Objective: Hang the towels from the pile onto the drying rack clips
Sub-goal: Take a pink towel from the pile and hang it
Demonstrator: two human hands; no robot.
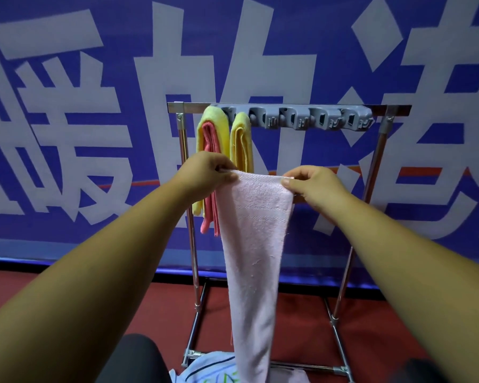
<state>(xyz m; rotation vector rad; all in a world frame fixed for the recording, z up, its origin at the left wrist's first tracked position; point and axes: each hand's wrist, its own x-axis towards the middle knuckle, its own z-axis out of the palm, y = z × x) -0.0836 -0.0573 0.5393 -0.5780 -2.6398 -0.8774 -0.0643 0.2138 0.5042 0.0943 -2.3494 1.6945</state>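
Towel (256, 244), pale pink, hung long axis down below the grey clip strip (356, 114), its top edge stretched level between the hands: left hand (205, 172) pinched one corner, right hand (313, 186) the other. Free clips (297, 120) sat above that edge, nearer the right hand, so the coming lift looked upward.

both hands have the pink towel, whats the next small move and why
Probably raise the pale pink towel, whose top edge the left hand and right hand pinch, to the free grey clip just right of the second yellow towel. Its edge sits below the clip strip, and the clips further left look taken.
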